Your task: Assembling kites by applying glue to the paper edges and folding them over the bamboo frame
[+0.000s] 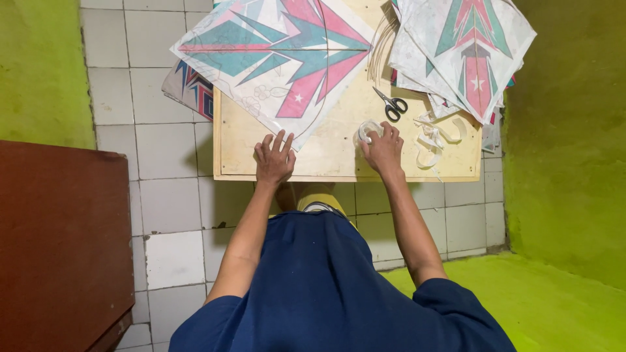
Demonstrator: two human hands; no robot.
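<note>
Near edge: blue shirt [326, 293] fills the bottom, both forearms reaching up over the white tiled floor [169, 195] to the wooden board [339, 156].
Left hand [274, 160]: flat, fingers spread, holding nothing, pressing on the lower corner of the kite [280, 55], just inside the board's near edge.
Right hand [383, 148]: closed over a clear tape roll [366, 130] on the board, well apart from the left hand.
Open room: bare board between the hands and along its near edge.
Right of hand: loose white strips [437, 137], then the board's right edge.
Further: scissors [391, 104] lying shut-looking beside the tape.
Far edge: stack of kites [469, 45] overhanging the far right corner.
Sides: brown cabinet [59, 241] left, green wall [574, 130] right.
</note>
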